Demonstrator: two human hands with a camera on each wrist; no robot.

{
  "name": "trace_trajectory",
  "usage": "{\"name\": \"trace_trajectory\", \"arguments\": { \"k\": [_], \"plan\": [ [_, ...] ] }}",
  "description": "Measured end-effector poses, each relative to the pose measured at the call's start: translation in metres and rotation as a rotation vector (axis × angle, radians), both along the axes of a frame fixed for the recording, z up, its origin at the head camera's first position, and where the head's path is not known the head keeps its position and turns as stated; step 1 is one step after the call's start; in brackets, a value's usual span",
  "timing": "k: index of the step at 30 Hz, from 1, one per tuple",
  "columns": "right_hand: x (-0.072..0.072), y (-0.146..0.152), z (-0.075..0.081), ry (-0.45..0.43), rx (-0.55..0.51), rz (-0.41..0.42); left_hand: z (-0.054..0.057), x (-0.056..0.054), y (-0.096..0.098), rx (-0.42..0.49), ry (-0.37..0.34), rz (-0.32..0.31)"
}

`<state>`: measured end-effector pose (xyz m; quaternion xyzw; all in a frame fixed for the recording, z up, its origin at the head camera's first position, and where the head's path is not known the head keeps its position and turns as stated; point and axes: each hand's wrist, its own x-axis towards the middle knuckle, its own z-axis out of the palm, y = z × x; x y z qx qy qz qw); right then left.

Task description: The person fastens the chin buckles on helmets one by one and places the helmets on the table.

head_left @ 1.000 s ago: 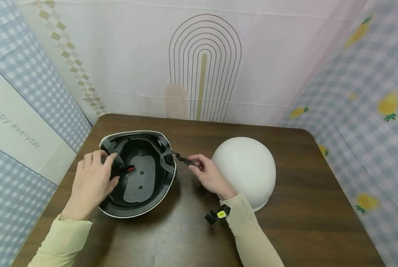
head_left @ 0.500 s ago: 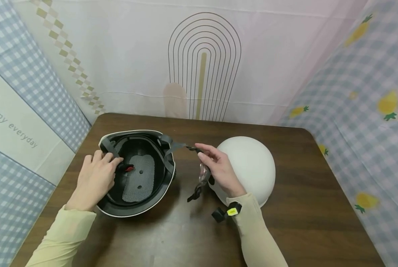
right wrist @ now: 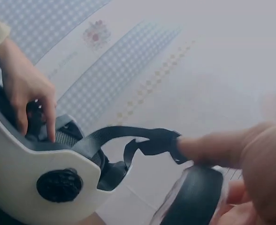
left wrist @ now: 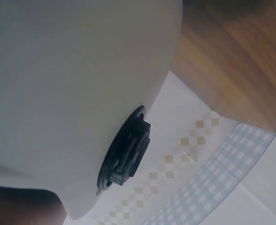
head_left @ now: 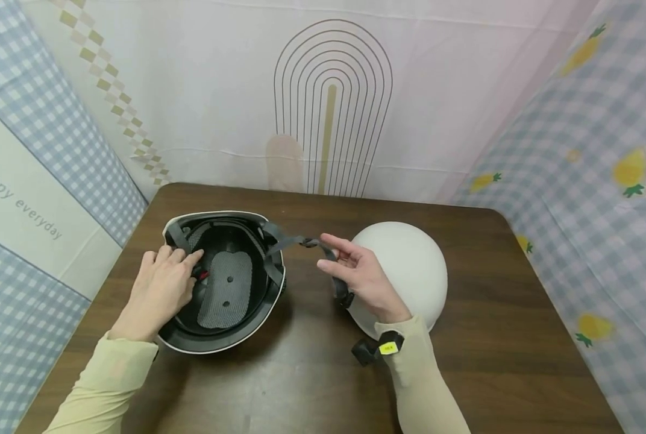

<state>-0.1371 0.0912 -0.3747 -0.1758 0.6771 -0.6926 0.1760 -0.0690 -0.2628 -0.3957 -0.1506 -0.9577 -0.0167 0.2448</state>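
Note:
An upturned white helmet (head_left: pixel 236 342) with a black lining lies at the left of the table. My left hand (head_left: pixel 157 289) reaches over its left rim; in the right wrist view its thumb and finger pinch a dark strap end (right wrist: pixel 34 117) inside, beside a red tab (head_left: pixel 203 275). My right hand (head_left: pixel 363 277) grips the grey chin strap (head_left: pixel 287 241), drawn out from the helmet's right side through a black slider (head_left: pixel 308 242). Below that hand hangs the strap's black buckle (head_left: pixel 344 296). The left wrist view shows the helmet's shell (left wrist: pixel 91 84) with a black clip (left wrist: pixel 126 152), not the left hand.
A smooth white dome (head_left: pixel 410 259) stands on the brown table (head_left: pixel 496 313), right behind the right hand. Cloth hangings with checks and a pale wall cloth (head_left: pixel 203 108) surround the table's back and sides.
My right hand has moved right with the chin strap, which is now untwisted and drawn further out. The left hand has shifted slightly inward at the rim.

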Motion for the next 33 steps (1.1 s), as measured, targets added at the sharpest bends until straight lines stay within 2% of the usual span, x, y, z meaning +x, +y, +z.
{"name": "trace_trajectory", "arguments": {
  "k": [2,4,9,13,17,20,24,28,33],
  "plan": [
    [0.003,0.000,0.002,0.051,0.108,0.010,0.000,0.000,0.001,0.011,-0.007,0.007],
    [0.008,0.000,0.006,0.143,0.253,0.009,0.000,0.001,0.002,0.024,-0.013,0.015],
    [0.026,0.006,0.025,0.523,0.627,-0.066,0.000,0.003,0.002,0.040,-0.023,0.041],
    [0.032,0.013,0.040,0.768,0.777,-0.145,0.001,0.005,0.001,0.039,-0.034,0.057],
    [0.027,0.026,0.043,0.928,0.849,-0.218,0.000,0.005,0.001,0.044,-0.016,0.055],
    [0.020,0.037,0.041,0.965,0.884,-0.290,0.000,0.006,0.002,0.055,0.011,0.053],
    [0.010,0.053,0.037,0.946,0.935,-0.414,-0.002,0.005,0.002,0.085,0.021,0.071],
    [0.002,0.066,0.035,0.881,0.963,-0.506,-0.002,0.005,0.004,0.166,-0.036,0.099],
    [-0.004,0.077,0.031,0.816,0.952,-0.542,0.001,0.008,0.010,0.265,-0.108,0.117]
  ]
}}
